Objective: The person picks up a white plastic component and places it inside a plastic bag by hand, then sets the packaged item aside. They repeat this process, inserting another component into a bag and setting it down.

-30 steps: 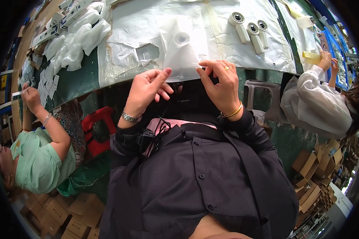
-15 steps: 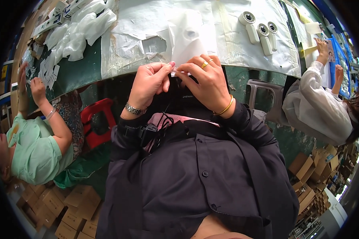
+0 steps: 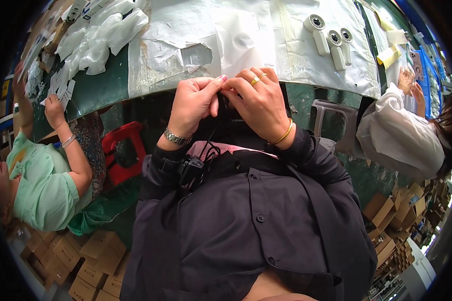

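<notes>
1. Left hand point(image 3: 192, 103) and right hand point(image 3: 264, 103) meet, fingertips point(image 3: 222, 79) bunched by the white bag's point(image 3: 240, 40) near edge!
2. Whether either grips it, can't tell.
3. Bag's on the counter point(image 3: 104, 89), white fans point(image 3: 320, 41) rightward.

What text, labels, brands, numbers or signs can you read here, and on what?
None clear enough to quote.
White box, upper left: dark print, too small and blurred.
Cardboard box, floor, lower left: faint marks, too small.
Phone, far right: markings on its back too small.
White bag at the left hand and right hand: no print visible.
</notes>
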Demonstrator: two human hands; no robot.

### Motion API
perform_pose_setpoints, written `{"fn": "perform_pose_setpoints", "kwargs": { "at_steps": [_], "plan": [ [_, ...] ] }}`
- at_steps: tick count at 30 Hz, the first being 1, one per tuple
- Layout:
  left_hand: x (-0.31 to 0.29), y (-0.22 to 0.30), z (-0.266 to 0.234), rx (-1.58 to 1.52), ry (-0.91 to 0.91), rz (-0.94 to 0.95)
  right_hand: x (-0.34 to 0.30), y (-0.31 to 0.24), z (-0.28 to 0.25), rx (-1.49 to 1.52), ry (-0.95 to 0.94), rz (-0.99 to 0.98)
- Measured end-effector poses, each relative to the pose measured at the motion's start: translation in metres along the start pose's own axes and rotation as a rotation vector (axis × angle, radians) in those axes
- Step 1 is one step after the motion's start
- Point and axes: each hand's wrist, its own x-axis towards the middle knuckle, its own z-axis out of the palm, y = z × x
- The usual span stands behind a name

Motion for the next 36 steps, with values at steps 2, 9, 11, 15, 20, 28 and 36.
{"fn": "perform_pose_setpoints", "kwargs": {
  "at_steps": [2, 9, 11, 15, 20, 28, 36],
  "plan": [
    [0.000, 0.000, 0.003, -0.007, 0.008, 0.006, 0.000, 0.000, 0.001, -0.020, -0.010, -0.010],
    [0.001, -0.003, 0.003, -0.032, -0.010, 0.006, 0.000, 0.009, -0.005, 0.009, -0.063, -0.074],
    [0.001, -0.003, 0.004, -0.026, -0.013, 0.004, -0.001, 0.011, -0.010, 0.062, -0.078, -0.092],
    [0.005, -0.005, 0.000, -0.020, -0.001, 0.014, -0.004, 0.011, -0.020, 0.185, -0.097, -0.093],
    [0.004, 0.000, -0.008, -0.005, 0.053, -0.004, -0.009, 0.016, -0.030, 0.560, 0.113, 0.014],
    [-0.001, -0.002, -0.023, 0.008, 0.045, 0.005, -0.046, 0.041, -0.078, 0.940, 0.506, 0.590],
    [-0.004, -0.012, -0.042, 0.252, 0.214, 0.338, -0.057, 0.058, -0.070, -0.262, 0.186, 0.146]
  ]
}}
